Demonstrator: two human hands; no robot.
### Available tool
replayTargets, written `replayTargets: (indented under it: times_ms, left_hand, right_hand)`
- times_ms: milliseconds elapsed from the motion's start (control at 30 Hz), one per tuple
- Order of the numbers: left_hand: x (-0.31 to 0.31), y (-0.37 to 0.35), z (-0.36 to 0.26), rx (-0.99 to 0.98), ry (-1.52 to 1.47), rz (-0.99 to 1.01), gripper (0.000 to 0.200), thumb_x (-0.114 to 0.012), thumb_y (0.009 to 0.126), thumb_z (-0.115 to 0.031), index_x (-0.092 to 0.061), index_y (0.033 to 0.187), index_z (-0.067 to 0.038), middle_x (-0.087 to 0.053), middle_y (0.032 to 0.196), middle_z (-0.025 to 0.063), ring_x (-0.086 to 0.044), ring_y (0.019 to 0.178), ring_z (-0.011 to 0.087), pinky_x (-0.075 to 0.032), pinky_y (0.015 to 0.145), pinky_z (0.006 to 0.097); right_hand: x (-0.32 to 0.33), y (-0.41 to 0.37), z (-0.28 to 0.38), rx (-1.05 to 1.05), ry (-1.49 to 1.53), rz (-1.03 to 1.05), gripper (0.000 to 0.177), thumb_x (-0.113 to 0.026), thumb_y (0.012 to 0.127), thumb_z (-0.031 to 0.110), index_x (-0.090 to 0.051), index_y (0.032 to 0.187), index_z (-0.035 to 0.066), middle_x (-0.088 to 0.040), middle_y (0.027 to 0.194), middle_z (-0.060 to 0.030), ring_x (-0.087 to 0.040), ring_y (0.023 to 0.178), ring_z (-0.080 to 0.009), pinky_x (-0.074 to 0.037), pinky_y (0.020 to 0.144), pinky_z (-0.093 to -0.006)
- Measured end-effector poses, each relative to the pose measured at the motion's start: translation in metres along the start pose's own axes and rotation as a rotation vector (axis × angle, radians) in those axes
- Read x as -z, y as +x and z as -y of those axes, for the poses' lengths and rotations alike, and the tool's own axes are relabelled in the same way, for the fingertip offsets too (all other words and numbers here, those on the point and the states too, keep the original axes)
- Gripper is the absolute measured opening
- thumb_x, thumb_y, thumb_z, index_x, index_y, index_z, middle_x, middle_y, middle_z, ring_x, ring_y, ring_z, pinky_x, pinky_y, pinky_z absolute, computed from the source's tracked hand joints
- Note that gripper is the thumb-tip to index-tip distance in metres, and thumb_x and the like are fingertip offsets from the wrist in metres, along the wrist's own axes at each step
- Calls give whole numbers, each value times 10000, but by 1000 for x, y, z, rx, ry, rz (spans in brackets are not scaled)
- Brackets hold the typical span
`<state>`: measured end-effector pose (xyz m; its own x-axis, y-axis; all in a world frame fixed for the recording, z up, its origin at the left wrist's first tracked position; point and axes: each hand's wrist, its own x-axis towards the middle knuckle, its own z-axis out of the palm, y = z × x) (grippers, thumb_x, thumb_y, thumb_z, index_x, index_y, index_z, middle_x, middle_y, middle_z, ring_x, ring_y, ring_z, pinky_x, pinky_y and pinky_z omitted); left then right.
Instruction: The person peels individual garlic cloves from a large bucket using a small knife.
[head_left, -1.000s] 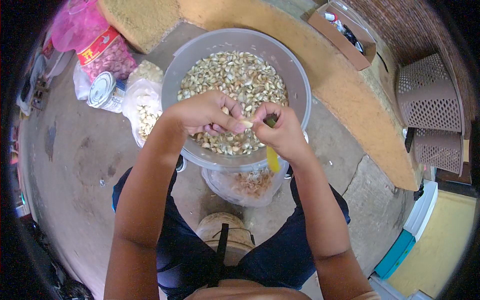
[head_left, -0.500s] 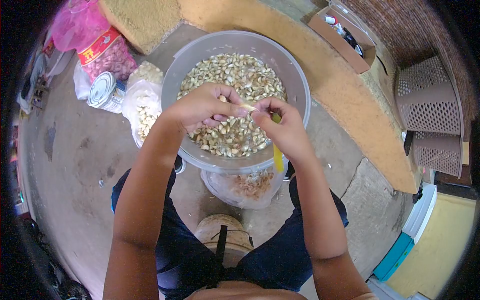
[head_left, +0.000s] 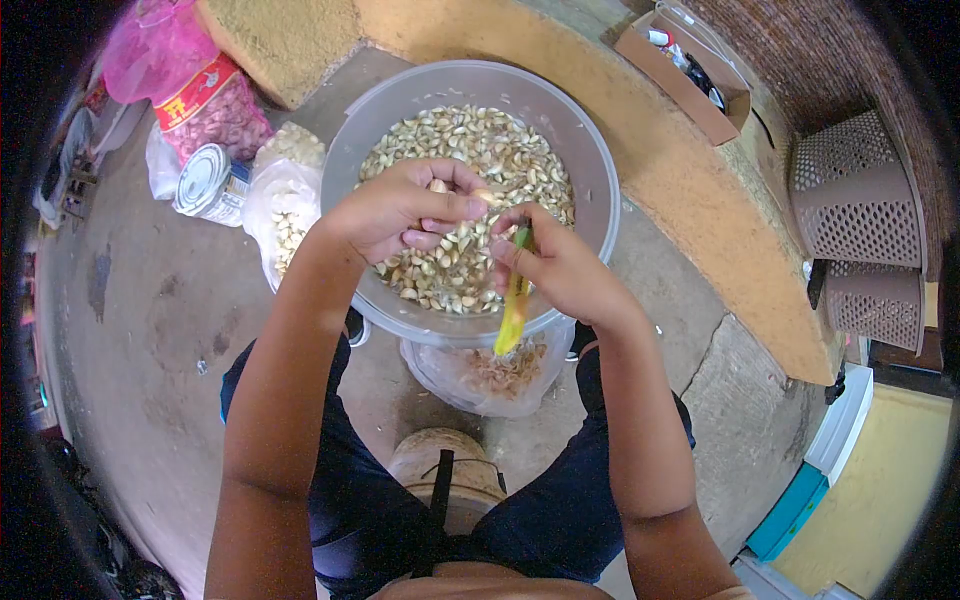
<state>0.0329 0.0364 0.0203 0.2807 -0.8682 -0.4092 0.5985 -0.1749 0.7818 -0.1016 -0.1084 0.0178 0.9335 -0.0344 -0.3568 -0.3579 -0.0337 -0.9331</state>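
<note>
A wide grey tub (head_left: pixel 352 160) holds many unpeeled garlic cloves (head_left: pixel 480 140) in what looks like water. Over its middle, my left hand (head_left: pixel 415 205) pinches a garlic clove (head_left: pixel 486 197) between thumb and forefinger, and another pale clove shows inside its curled fingers. My right hand (head_left: pixel 555 262), just to the right and slightly apart from that clove, is closed around a yellow knife (head_left: pixel 512 315). The knife's yellow end points down over the tub's near rim; its blade cannot be made out.
Below the tub lies a clear plastic bag (head_left: pixel 430 375) of brown peels. An upturned-looking bucket (head_left: pixel 440 450) stands between my knees. At left are a bag of peeled cloves (head_left: pixel 285 215), a can (head_left: pixel 205 180) and a pink net sack (head_left: pixel 215 120). A cardboard box (head_left: pixel 640 60) and brown crates (head_left: pixel 860 200) sit right.
My right hand has drawn away from the clove and turned, swinging the yellow knife leftward and down. My left hand stays nearly in place with the clove.
</note>
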Motion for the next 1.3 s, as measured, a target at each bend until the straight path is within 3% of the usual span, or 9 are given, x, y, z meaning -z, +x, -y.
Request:
replayTargets:
  times_ms: [100, 200, 300, 400, 600, 833, 900, 1133, 1300]
  left_hand:
    - [0, 0, -2, -1, 11, 13, 237, -625, 741, -76, -512, 932, 7, -418, 616, -30, -334, 477, 14, -216, 357, 137]
    - [-1, -1, -2, -1, 15, 9, 236, -624, 741, -72, -512, 932, 7, -411, 603, -32, -329, 468, 14, -212, 355, 136]
    - [0, -1, -2, -2, 17, 6, 235, -625, 743, -77, -513, 931, 7, -415, 603, -32, -331, 467, 13, -212, 354, 134]
    - [1, 0, -1, 4, 7, 19, 236, -629, 745, -90, -517, 928, 7, -424, 611, -31, -335, 468, 12, -213, 354, 133]
    - [-3, -2, -2, 13, 14, 32, 221, -629, 754, -112, -527, 915, 1, -436, 626, -31, -337, 468, 11, -214, 355, 134]
    - [-7, 2, 5, -20, -34, 47, 197, -624, 761, -124, -531, 891, -9, -424, 605, -40, -335, 465, 9, -211, 356, 143]
    - [-16, 2, 6, -56, -24, -39, 171, -620, 763, -121, -528, 862, -17, -416, 587, -43, -332, 460, 11, -212, 358, 148]
    - [-29, 9, 15, -220, 37, -189, 130, -606, 772, -120, -514, 809, -36, -390, 543, -50, -328, 442, 15, -223, 355, 163]
    - [-24, 8, 17, -142, -120, -95, 124, -599, 778, -114, -503, 809, -42, -414, 593, -47, -331, 457, 15, -226, 356, 159]
  right_hand:
    - [-3, 0, 7, -24, -126, -127, 229, -541, 827, 194, -425, 879, 4, -490, 565, -34, -500, 475, -108, -412, 434, -255]
    - [-3, -1, 11, -9, -111, -125, 250, -561, 817, 223, -435, 864, 12, -477, 541, -13, -471, 434, -94, -385, 400, -239]
    - [-2, 0, 10, 39, 79, -114, 255, -577, 804, 245, -455, 832, 24, -475, 549, -9, -460, 444, -88, -367, 395, -227]
    - [-3, 3, 5, 115, 79, -141, 256, -581, 798, 257, -473, 799, 25, -471, 556, -1, -445, 456, -76, -350, 398, -222]
    - [-6, 3, 5, 148, -14, -200, 238, -566, 806, 248, -501, 800, 19, -478, 573, -7, -419, 491, -61, -338, 422, -240]
    - [-7, 8, -2, 223, -149, -316, 262, -525, 811, 239, -513, 745, -15, -456, 534, -65, -414, 521, -103, -352, 461, -286]
    - [-8, 11, -6, 239, -144, -369, 263, -507, 812, 231, -520, 741, -22, -450, 528, -81, -419, 523, -111, -356, 465, -292]
    - [-8, 12, -2, 186, 27, -406, 242, -498, 815, 221, -547, 763, -9, -464, 532, -16, -404, 505, -70, -339, 441, -257]
    - [-14, 13, -6, 225, 47, -340, 225, -483, 834, 214, -543, 764, 8, -446, 514, 11, -386, 472, -39, -308, 406, -224]
